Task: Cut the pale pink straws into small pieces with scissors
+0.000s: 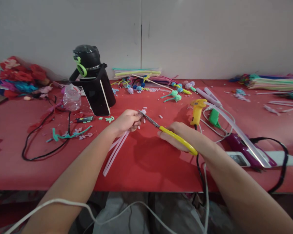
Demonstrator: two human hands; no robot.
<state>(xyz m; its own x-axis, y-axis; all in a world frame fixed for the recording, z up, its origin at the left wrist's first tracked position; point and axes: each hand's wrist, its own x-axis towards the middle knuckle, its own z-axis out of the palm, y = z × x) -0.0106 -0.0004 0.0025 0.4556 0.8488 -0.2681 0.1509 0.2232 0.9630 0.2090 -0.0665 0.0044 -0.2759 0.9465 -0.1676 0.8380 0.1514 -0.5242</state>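
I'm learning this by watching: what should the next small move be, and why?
Probably a snip with the yellow scissors: the right hand holds them with their tips at the left hand, which grips pale pink strips, and small pale bits lie nearby.
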